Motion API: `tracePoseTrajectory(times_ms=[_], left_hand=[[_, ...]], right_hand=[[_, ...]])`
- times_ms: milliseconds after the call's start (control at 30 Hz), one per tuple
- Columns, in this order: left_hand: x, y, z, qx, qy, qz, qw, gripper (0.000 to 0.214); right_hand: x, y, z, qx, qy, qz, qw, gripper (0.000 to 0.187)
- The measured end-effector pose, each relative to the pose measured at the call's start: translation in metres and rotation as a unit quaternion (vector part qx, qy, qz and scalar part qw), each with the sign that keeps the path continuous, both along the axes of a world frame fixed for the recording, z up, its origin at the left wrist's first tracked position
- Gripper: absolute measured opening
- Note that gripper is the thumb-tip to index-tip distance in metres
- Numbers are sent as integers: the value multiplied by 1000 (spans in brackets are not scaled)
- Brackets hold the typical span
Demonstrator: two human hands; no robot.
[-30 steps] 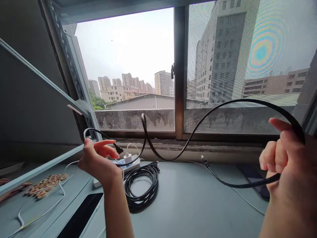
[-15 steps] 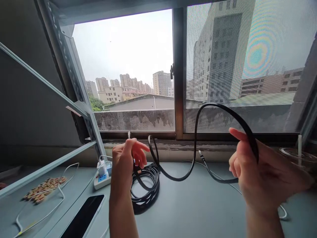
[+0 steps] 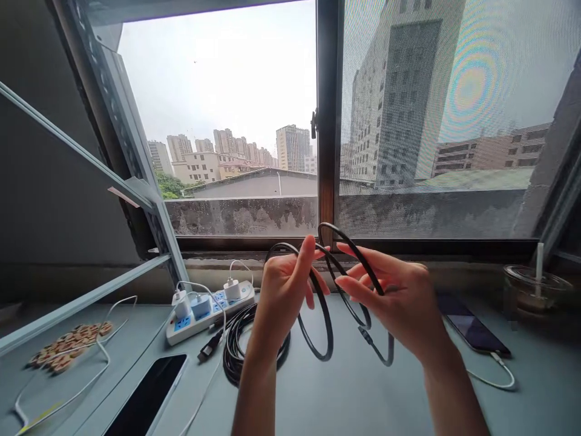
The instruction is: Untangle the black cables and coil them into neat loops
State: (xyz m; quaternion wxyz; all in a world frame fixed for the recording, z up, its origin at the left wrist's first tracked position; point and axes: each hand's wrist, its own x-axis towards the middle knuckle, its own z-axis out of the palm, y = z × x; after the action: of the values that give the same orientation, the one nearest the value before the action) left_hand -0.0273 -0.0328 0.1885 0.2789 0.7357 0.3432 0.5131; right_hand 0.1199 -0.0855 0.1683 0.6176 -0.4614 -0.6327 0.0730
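A black cable (image 3: 330, 339) hangs in loose loops between my two hands above the desk. My left hand (image 3: 290, 272) is closed round one loop, with its thumb raised. On the other side, my right hand (image 3: 385, 281) pinches a strand of the same cable between thumb and fingers. One cable end with a dark plug (image 3: 365, 335) dangles below my right hand. Behind my left forearm lies a coiled black cable (image 3: 233, 357) on the desk, partly hidden. A black plug (image 3: 210, 347) rests beside that coil.
A white power strip (image 3: 200, 327) with chargers stands behind the coil. One phone (image 3: 147, 393) lies front left, another phone (image 3: 476, 327) at right near a lidded cup (image 3: 535, 287). Small wooden pieces (image 3: 68, 348) and a white cable are at far left. A metal frame (image 3: 167, 236) rises at left.
My right hand has moved left, close to my left hand, which has shifted right. The wide span of cable between them is now gathered into loops. The view has shifted slightly.
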Motion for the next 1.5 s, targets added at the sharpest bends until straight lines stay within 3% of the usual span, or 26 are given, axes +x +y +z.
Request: tracePoseTrajectory(times_ms=[200, 400, 567, 700, 800, 900, 967, 1067, 1133, 1200, 1267, 1367, 1433, 1500], left_hand=[[4, 4, -4, 8, 2, -14, 1000, 75], [8, 11, -7, 13, 8, -50, 999, 70], [0, 13, -2, 18, 14, -26, 999, 56], [-12, 7, 5, 92, -64, 51, 992, 31], [-15, 4, 7, 173, -72, 105, 977, 26], [-10, 7, 6, 207, -29, 59, 976, 43], [-2, 12, 2, 183, -14, -5, 983, 52], [12, 20, -7, 118, -35, -73, 990, 27], [18, 26, -12, 88, -65, -65, 992, 18], [20, 31, -16, 49, -95, -39, 993, 33], [18, 35, -18, -17, -144, -32, 989, 47], [11, 38, -17, -98, -232, -40, 967, 53], [7, 36, -14, -111, -270, -38, 956, 51], [6, 30, -10, -112, -288, -45, 950, 51]], right_hand=[[-10, -2, 4, -41, -28, 39, 998, 51], [-10, 3, 1, -49, -87, -6, 995, 57], [-1, 13, -3, -17, -67, -75, 995, 41], [13, 13, -3, 16, -18, -78, 997, 35], [23, 7, -2, 51, -10, -85, 995, 30], [25, 0, 0, 98, -8, -63, 993, 24], [22, -2, 1, 135, -6, -37, 990, 23], [15, -2, 2, 195, 12, -28, 980, 23], [12, 1, 1, 227, 50, -44, 972, 19], [13, 6, -1, 247, 104, -67, 961, 13], [17, 13, -3, 223, 140, -74, 962, 17], [24, 22, -4, 103, 111, -74, 986, 42], [25, 25, -3, 38, 88, -87, 992, 48], [21, 24, -3, 24, 113, -78, 990, 42]])
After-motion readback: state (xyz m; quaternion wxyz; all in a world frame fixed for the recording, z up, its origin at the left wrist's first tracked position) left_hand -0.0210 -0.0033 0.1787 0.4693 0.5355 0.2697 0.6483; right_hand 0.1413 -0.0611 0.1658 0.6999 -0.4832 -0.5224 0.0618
